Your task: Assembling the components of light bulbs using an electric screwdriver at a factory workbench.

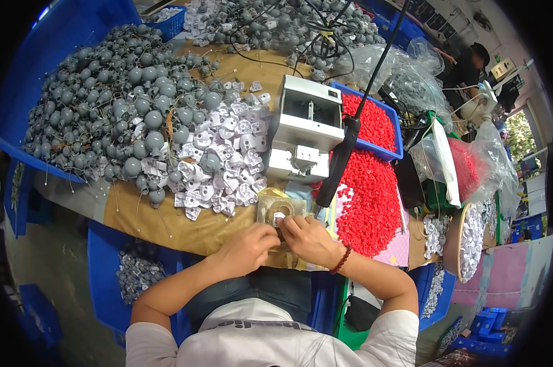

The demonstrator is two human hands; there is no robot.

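Observation:
At the table's front edge both my hands meet over a small square block [298, 208] with a rounded recess. A small white plastic part [279, 216] shows in the block, by my fingertips. My left hand [249, 246] is closed, thumb and fingers pinched at the block's left side. From the right, my right hand [311, 240] bends over the block with its fingers pressed together. What either hand pinches is hidden by the fingers. A black electric screwdriver [339, 160] hangs tilted just beyond my right hand, its tip near the block.
Behind the block stands a grey screw feeder [301, 131]. White plastic parts [227, 147] and grey ball-shaped parts with wires [129, 104] heap up on the left. Small red parts [368, 202] lie on the right, below a blue tray [397, 145]. Another person [469, 70] is at the far right.

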